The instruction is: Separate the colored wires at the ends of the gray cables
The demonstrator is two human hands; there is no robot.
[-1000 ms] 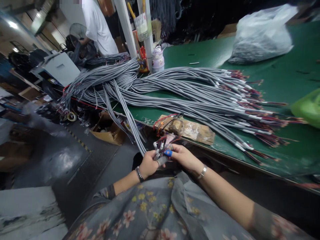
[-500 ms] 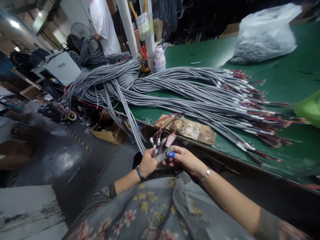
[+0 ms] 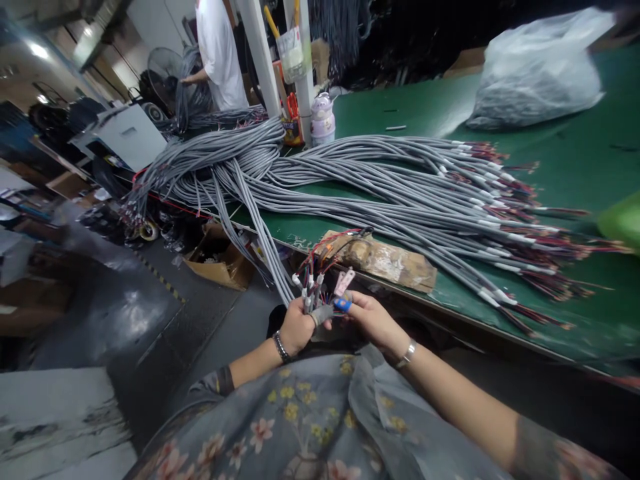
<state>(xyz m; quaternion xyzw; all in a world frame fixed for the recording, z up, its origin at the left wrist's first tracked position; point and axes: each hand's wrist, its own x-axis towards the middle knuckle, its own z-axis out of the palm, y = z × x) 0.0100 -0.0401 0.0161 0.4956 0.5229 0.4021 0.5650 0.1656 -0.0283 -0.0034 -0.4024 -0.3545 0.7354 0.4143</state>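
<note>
My left hand (image 3: 299, 328) is closed around several grey cables (image 3: 274, 261), near their ends with white sleeves and loose thin coloured wires. Grey tape wraps its thumb. Close beside it, my right hand (image 3: 373, 321) is closed in a pinch at thin wires (image 3: 327, 298) fanning out between the hands; blue tape covers a fingertip. Just above the right fingers shows a pink clip-like piece (image 3: 344, 283); whether it is held cannot be made out. Behind the hands, a worn board wrapped in clear tape (image 3: 400, 267) lies at the table edge, with red and black leads on it.
A large bundle of grey cables (image 3: 350, 173) stretches across the green table (image 3: 430, 100), stripped ends to the right. A white plastic bag (image 3: 537, 73) and a purple bottle (image 3: 323, 119) stand farther back. A cardboard box (image 3: 220, 260) is below. A person in white (image 3: 225, 60) handles cables at back left.
My right hand has shifted slightly, and the coloured wires between my hands now show more spread. The pink piece is more in sight. The person at the back has lifted a bunch of cables.
</note>
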